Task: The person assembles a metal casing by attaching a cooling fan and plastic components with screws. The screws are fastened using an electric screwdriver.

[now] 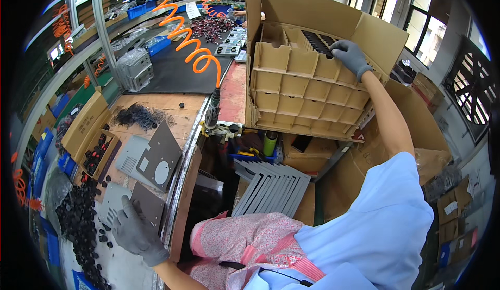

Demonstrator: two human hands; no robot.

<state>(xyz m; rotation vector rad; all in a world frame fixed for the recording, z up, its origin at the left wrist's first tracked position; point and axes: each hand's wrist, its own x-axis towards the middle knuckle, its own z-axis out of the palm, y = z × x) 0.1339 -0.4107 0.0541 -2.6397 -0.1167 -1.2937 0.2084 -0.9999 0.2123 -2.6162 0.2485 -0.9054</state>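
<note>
Partitioned cardboard carton (pixel 271 58): standing open at one o'clock, its top cells holding a row of black parts (pixel 315 41). Right hand (pixel 350 55), grey-gloved: reaching over the row at two o'clock, fingers bending; whether they are clamping a part cannot be told. Left hand (pixel 136 232), grey-gloved: overlapping a grey sheet-metal panel (pixel 151 205) at eight o'clock; its grip cannot be told either. Second grey panel (pixel 162 157): lying toward nine o'clock. Small black knobs (pixel 78 214): spreading outward at eight. Orange coiled hose (pixel 182 42): hanging at eleven. Stacked grey frames (pixel 271 191): sitting at five.
</note>
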